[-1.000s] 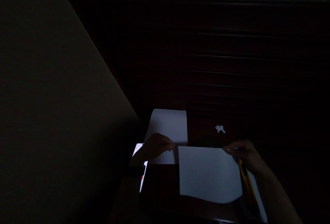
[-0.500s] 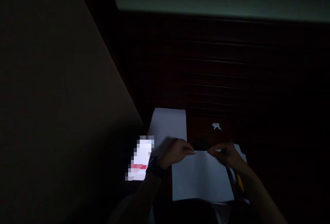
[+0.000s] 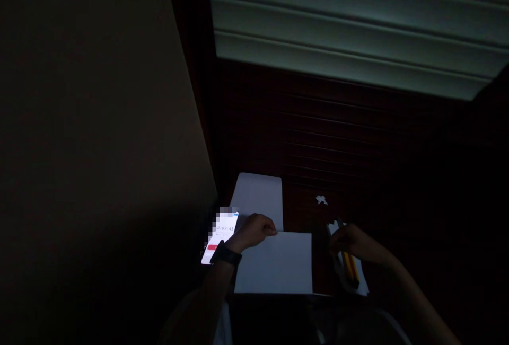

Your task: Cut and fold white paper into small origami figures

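Observation:
A white sheet of paper (image 3: 274,265) lies in front of me, its near edge close to the table edge. My left hand (image 3: 256,230), with a dark band on the wrist, pinches its top edge near the left corner. To the right, my right hand (image 3: 345,240) curls its fingers around the upper part of a yellow-and-black utility knife (image 3: 350,270). The knife's narrow tip shows beyond the hand. Beneath it lie some white papers (image 3: 363,281) with a jagged far edge. In the dim light the right fingertips are hard to make out.
Another white sheet (image 3: 258,196) lies beyond my left hand. A lit phone (image 3: 225,231) showing a timer is left of my wrist. A torn paper scrap (image 3: 322,200) lies on the dark table. A wall (image 3: 119,122) rises at the left, pale slats (image 3: 318,21) at the top.
My right hand has let go of the sheet's top edge and moved right to the utility knife. The sheet, still in my left hand, has shifted left. The view has tilted.

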Action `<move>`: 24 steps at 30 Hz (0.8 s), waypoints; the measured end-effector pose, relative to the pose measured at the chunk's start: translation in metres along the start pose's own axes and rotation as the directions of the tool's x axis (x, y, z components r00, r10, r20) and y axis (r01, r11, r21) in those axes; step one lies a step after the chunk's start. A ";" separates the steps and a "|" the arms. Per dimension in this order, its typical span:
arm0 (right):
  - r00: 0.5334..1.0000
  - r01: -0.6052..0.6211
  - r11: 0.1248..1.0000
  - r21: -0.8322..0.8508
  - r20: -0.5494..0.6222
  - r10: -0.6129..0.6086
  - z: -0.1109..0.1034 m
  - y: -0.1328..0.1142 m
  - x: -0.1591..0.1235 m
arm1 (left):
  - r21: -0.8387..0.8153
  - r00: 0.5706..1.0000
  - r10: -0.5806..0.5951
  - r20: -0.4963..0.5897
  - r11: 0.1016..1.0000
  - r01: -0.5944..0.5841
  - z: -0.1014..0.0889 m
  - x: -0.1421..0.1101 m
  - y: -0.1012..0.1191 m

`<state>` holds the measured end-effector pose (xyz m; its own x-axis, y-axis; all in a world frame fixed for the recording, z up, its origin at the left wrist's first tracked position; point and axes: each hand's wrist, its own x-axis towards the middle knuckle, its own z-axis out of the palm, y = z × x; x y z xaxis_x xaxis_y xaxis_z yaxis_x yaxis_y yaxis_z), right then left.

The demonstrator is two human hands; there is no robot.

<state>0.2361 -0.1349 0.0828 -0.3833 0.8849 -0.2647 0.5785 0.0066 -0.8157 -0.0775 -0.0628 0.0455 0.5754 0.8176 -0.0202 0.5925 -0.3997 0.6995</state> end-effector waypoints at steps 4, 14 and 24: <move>0.984 -0.037 0.973 0.226 -0.159 0.074 0.010 0.002 -0.017 | -0.003 0.983 0.074 -0.170 0.997 -0.076 -0.018 -0.016 0.022; 0.995 -0.038 0.199 0.979 0.018 0.099 0.090 -0.040 -0.046 | 0.587 0.729 0.641 -0.241 0.694 -0.416 -0.001 -0.130 0.107; 0.933 0.039 0.727 0.685 -0.285 0.218 0.112 -0.009 -0.035 | 0.673 0.741 0.664 -0.105 0.596 -0.438 0.066 -0.130 0.062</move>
<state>0.1635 -0.2180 0.0413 -0.0265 0.9600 -0.2786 -0.0874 -0.2799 -0.9560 -0.0786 -0.2205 0.0444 0.7600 0.3839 0.5244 0.4805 -0.8752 -0.0556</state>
